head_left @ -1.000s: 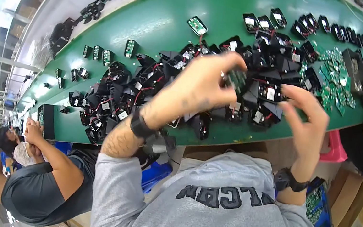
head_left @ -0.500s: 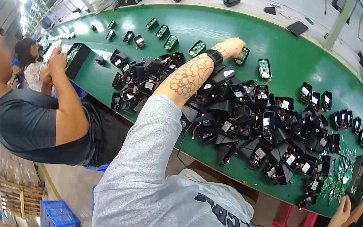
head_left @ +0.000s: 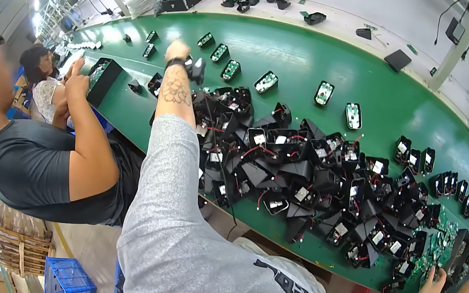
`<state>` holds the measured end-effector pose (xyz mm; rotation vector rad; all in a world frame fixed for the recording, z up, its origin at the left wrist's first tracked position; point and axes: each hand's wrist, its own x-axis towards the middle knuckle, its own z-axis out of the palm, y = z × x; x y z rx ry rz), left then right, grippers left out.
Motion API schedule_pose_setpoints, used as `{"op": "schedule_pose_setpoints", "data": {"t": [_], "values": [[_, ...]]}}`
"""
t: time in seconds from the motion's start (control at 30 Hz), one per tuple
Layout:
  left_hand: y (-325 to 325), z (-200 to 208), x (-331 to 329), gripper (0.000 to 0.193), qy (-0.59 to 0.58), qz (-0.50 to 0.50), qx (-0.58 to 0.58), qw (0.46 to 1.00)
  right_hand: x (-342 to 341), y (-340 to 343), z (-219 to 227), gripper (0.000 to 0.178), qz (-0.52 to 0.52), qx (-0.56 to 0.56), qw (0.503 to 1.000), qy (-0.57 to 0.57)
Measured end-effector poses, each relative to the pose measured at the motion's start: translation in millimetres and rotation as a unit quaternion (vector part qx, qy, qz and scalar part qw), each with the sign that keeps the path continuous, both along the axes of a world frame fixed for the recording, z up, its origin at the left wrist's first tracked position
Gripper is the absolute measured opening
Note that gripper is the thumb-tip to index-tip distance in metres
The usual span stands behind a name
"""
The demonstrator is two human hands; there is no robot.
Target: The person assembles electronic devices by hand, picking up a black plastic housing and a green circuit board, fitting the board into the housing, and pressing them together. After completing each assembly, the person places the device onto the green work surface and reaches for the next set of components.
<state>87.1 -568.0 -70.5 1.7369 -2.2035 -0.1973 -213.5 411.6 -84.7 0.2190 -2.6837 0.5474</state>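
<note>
- Left hand (head_left: pixel 178 50): extended to the far left over the green bench (head_left: pixel 301 51), between a pair of cases (head_left: pixel 150 44) and the row of fitted cases (head_left: pixel 231 70). The hand is blurred and its fingertips are hidden; whether it pinches anything cannot be told.
- Right hand (head_left: pixel 431 287): at the near right, fingers at the near edge of the loose boards (head_left: pixel 441 236). Thumb and fingers look slightly parted; whether a board sits between them cannot be told.
- Location of parts: fitted cases, green boards showing, stand spaced along the far side; black cases with red wires lie in a pile (head_left: pixel 296 170) across the middle; a dark tray (head_left: pixel 462 249) stands just right of the boards.
- Step in hand, as judged: placing or adjusting a case at the left, with the right hand at the boards.
- Next move, as judged: the left calls for a clean release without knocking neighbouring cases; the right, an edge grip on one board.
</note>
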Motion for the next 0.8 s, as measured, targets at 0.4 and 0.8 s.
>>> {"op": "schedule_pose_setpoints", "data": {"t": [0.4,0.8], "values": [[-90.4,-27.9,122.6,0.048,0.144,-0.051,0.062,0.986,-101.2,-15.3,-36.9,0.032,0.078,-0.121,0.983,-0.111],[52.1,97.4,62.1,0.031,0.475,-0.050,0.396,0.784,-83.5,-52.3,-8.4,0.037,0.168,0.127,0.977,0.020]]}}
